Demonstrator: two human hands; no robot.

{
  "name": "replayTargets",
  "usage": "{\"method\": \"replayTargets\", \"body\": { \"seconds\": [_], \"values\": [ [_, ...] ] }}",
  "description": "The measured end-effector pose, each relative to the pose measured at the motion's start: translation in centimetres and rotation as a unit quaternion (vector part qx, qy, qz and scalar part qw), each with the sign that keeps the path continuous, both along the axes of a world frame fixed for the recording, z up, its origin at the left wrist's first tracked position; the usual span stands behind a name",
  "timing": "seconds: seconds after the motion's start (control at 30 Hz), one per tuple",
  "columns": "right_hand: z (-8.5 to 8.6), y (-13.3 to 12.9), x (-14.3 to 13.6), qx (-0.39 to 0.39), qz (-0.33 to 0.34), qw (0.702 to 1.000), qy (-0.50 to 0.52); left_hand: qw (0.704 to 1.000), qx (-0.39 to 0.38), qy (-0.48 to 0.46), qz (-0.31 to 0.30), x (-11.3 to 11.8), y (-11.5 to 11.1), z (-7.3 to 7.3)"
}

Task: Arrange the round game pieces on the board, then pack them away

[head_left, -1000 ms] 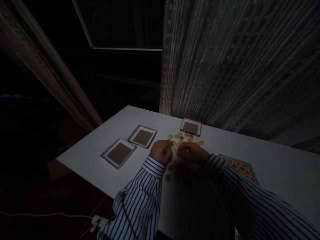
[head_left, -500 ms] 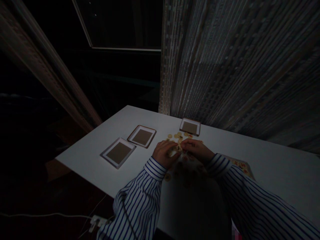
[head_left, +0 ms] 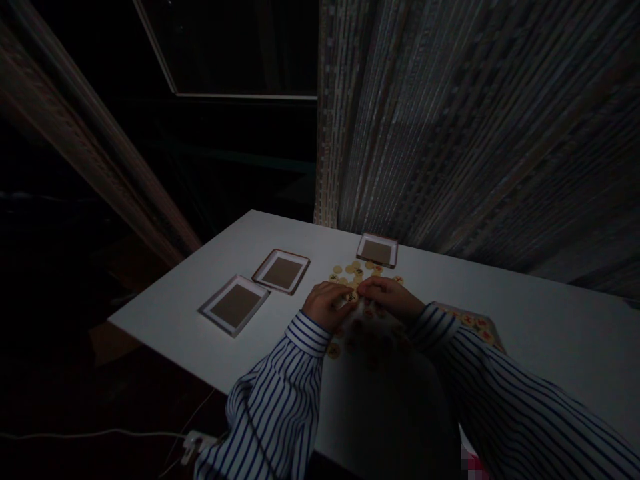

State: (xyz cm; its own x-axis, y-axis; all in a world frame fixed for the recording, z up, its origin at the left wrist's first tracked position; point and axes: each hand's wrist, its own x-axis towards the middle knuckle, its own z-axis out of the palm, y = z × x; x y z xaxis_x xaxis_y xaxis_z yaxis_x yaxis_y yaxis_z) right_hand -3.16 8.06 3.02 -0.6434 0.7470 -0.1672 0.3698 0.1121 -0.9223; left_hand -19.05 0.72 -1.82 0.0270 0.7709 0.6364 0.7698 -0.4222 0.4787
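The left hand point(head_left: 327, 307) pinched a round, pale-yellow, dark-marked disc point(head_left: 352, 297) in its fingers above the white tabletop point(head_left: 300, 233); the right hand point(head_left: 393, 297) curled beside it, grip unclear. Handling this disc seemed the step, next calling for light fingertips.

The right sleeve point(head_left: 515, 387) hides from me one part of the tray point(head_left: 495, 329); the nearer round pieces point(head_left: 333, 350) are too dark to read.

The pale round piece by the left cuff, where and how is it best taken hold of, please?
Likely best pinched by opposite edges of its rim, from above and the near side: the pale round piece seems to lie flat, with the striped left cuff close on its left and dim pieces to its right.
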Motion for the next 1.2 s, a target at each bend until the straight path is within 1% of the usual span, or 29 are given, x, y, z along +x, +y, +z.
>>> {"method": "replayTargets", "body": {
  "seconds": [0.13,0.27,0.43,0.57,0.7,0.8,0.87,1.2],
  "values": [
    [0.1,0.2,0.7,-0.023,-0.029,0.999,0.012,0.995,-0.078,0.054,0.004,-0.3,0.2,-0.4],
    [-0.1,0.3,1.2,-0.041,-0.053,0.997,0.031,0.989,-0.125,0.075,0.010,-0.2,0.2,-0.4],
    [-0.4,0.6,1.3,-0.019,-0.059,0.998,0.025,0.978,-0.182,0.100,0.008,0.1,0.1,-0.3],
    [-0.5,0.8,1.3,0.035,-0.049,0.998,-0.001,0.972,-0.200,0.123,0.022,0.3,0.1,-0.5],
    [-0.8,0.8,1.4,0.111,-0.022,0.992,-0.052,0.975,-0.180,0.128,0.024,0.2,0.1,-1.0],
    [-1.3,0.9,1.2,0.189,0.001,0.974,-0.126,0.978,-0.164,0.125,0.033,0.2,0.0,-1.3],
    [-1.6,0.8,1.0,0.221,0.012,0.962,-0.159,0.979,-0.159,0.121,0.043,0.2,0.0,-1.4],
    [-2.0,0.5,-0.1,0.307,0.076,0.914,-0.254,0.974,-0.174,0.124,0.082,0.9,-0.3,-1.0]
  ]
}}
